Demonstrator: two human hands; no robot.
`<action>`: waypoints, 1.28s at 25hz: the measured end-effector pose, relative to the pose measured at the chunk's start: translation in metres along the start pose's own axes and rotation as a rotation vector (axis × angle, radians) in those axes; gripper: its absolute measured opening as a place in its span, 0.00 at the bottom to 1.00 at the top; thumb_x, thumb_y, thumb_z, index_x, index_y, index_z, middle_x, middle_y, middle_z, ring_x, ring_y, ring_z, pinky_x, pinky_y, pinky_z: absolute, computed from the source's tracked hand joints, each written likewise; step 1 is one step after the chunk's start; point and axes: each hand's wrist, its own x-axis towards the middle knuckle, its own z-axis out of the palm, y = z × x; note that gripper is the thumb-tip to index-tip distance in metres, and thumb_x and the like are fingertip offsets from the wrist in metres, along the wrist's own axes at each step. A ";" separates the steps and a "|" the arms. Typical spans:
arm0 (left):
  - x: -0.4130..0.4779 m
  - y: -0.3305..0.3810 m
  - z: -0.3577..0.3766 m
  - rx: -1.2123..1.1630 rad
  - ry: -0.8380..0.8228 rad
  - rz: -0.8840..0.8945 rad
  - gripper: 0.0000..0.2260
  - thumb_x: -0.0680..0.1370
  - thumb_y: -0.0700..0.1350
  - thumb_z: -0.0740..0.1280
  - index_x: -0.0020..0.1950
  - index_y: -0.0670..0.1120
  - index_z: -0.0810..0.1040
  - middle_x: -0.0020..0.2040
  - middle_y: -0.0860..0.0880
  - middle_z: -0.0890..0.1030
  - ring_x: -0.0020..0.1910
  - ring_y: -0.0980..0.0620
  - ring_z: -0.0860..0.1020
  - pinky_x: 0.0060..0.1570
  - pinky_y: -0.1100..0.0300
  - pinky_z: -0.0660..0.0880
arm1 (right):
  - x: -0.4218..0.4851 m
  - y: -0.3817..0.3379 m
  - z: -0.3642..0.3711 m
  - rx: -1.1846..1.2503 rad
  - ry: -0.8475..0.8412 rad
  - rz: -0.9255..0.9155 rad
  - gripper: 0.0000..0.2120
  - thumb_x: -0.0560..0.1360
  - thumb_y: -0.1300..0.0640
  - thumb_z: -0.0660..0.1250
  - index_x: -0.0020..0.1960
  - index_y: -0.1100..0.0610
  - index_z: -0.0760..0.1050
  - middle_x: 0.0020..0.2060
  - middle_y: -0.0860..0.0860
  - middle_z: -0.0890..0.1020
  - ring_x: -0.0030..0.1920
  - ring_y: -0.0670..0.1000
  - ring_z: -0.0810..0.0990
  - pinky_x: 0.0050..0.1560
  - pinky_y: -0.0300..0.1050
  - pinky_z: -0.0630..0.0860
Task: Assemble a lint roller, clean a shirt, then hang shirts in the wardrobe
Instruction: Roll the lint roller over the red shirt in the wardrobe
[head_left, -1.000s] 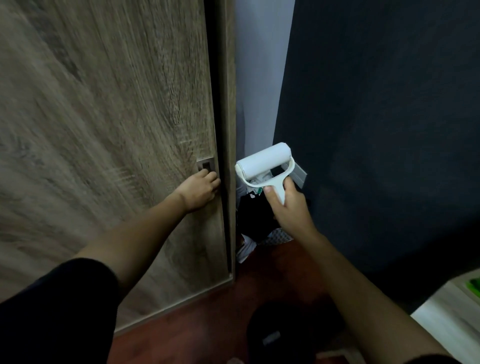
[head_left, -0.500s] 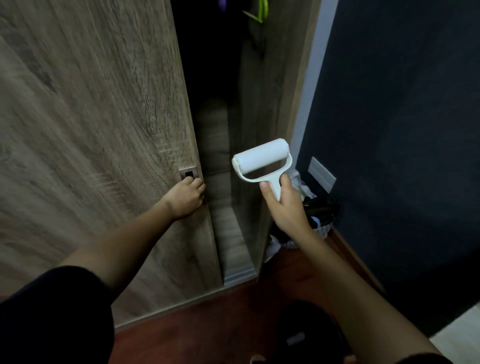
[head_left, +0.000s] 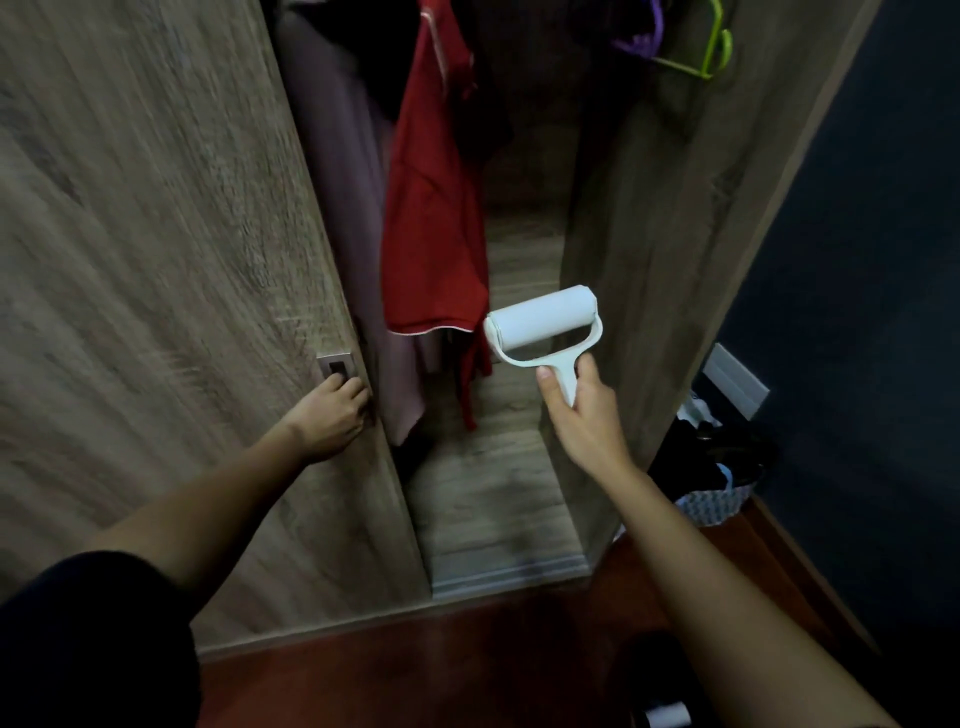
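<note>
Fingers of the left hand (head_left: 332, 415) curl on the wardrobe door (head_left: 156, 312) edge, just below its metal pull (head_left: 336, 365). Right hand (head_left: 584, 415) is closed around the white lint roller (head_left: 543, 325) handle, held upright before the open wardrobe, beside a hanging red shirt (head_left: 434, 208).

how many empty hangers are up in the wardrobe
2: a purple hanger at the top right of the opening, and a green hanger just right of it, against the wardrobe's side panel. More may be hidden above the frame or behind the red garment.
</note>
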 end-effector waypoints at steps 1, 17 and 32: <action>-0.011 -0.003 0.008 -0.013 0.019 -0.032 0.17 0.69 0.45 0.54 0.30 0.45 0.82 0.35 0.46 0.79 0.35 0.45 0.75 0.33 0.56 0.67 | 0.000 -0.004 0.006 0.002 -0.003 -0.011 0.09 0.77 0.50 0.63 0.50 0.55 0.68 0.34 0.45 0.76 0.35 0.40 0.76 0.31 0.27 0.68; -0.038 -0.031 0.004 -0.222 0.447 -0.184 0.12 0.71 0.45 0.59 0.34 0.41 0.77 0.33 0.44 0.77 0.34 0.43 0.77 0.30 0.56 0.73 | 0.014 -0.035 0.039 -0.003 -0.029 -0.073 0.12 0.77 0.49 0.62 0.55 0.56 0.70 0.36 0.44 0.78 0.37 0.42 0.77 0.32 0.29 0.69; 0.094 -0.087 -0.076 -1.160 0.886 -1.253 0.10 0.78 0.42 0.62 0.49 0.34 0.73 0.46 0.32 0.76 0.47 0.34 0.75 0.45 0.50 0.67 | 0.136 -0.021 0.020 -0.003 -0.061 -0.118 0.07 0.77 0.50 0.62 0.49 0.53 0.68 0.34 0.45 0.77 0.35 0.42 0.76 0.31 0.29 0.68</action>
